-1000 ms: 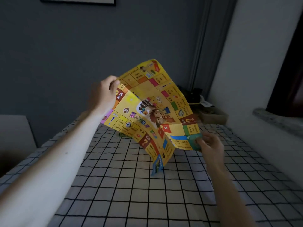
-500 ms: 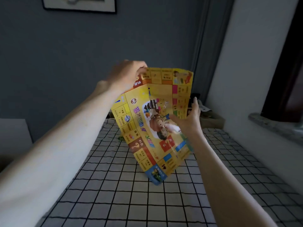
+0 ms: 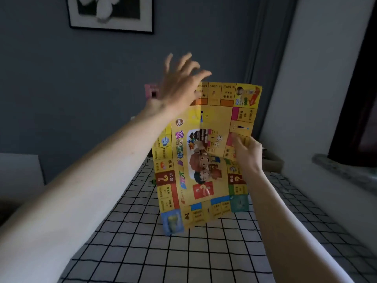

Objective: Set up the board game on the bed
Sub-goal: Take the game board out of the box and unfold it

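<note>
A: Grip first. Right hand (image 3: 247,154) pinching the right edge of the paper game board (image 3: 206,156), about mid-height, thumb on the printed face. Left hand (image 3: 179,84) fingers spread and straight, holding nothing, blurred, level with the board's top left corner; contact with the sheet not resolvable.

B: Board location?

A: In the air above the checked bedsheet (image 3: 183,252), not yet laid down. Hanging roughly upright, printed face toward the camera, long axis near vertical, creases visible across the middle, lower edge curling clear of the sheet.

B: Relation governing the next move?

A: Sheet extends left of the holding hand, up and down along its long axis. Free left edge and top corner closer to the left hand. Judgement: second grip on that side needed, then long axis tipped from vertical to flat over the bed.

B: Risk?

A: Single-edge hold, thin paper; likely to flop or refold along the creases.

B: Surroundings?

A: Framed picture (image 3: 111,14) on the far grey wall, window ledge (image 3: 342,170) far right.
</note>
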